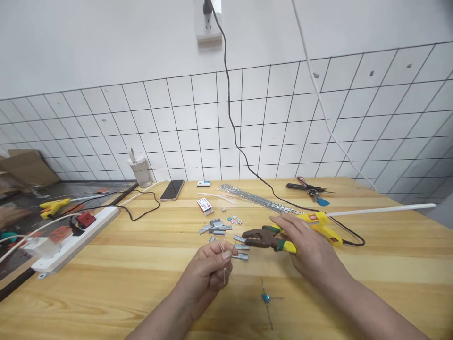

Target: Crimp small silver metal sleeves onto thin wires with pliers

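Left hand [211,268] pinches wires [224,273], perhaps crossed; right hand [308,243] grips pliers [261,238]; tabletop [116,283] spreads either side.

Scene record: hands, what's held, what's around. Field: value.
left hand: pinching thin wires
right hand: holding pliers by the handles
between forearms: wire cross with blue gem at its centre
beyond left hand: staple strips
beyond right hand: yellow glue gun
far side: phone, wire bundle
left side: power strip

The left hand [215,265] pinches while the right hand [307,243] grips, palm down.
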A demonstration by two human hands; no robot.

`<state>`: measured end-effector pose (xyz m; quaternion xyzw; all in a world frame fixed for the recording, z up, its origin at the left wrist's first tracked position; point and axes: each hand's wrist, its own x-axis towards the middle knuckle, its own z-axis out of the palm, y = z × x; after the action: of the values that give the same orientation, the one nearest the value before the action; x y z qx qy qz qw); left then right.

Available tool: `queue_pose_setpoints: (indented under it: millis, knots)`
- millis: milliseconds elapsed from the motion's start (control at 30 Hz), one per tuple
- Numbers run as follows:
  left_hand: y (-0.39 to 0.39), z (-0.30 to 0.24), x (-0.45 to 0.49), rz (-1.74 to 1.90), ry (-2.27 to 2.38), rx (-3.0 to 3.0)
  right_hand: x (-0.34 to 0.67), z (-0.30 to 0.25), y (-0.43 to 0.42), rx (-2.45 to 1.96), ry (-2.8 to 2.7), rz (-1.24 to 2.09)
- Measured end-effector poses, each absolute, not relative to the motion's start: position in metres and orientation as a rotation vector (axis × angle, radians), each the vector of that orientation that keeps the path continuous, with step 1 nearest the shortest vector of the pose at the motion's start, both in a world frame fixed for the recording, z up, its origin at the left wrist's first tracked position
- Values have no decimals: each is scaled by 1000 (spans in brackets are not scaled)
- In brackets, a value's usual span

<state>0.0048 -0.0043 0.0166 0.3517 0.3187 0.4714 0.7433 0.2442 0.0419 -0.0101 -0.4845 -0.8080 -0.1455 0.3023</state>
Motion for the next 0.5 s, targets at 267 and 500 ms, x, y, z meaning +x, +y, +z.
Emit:
queue_pose_setpoints:
  millis: [267, 500]
  knots:
    - [-8, 13, 2, 802, 473, 576, 239, 3, 38, -1158, -2163, -489]
    - [-6, 7, 0, 649, 342, 483, 241, 5, 38, -1046, -2100, -597]
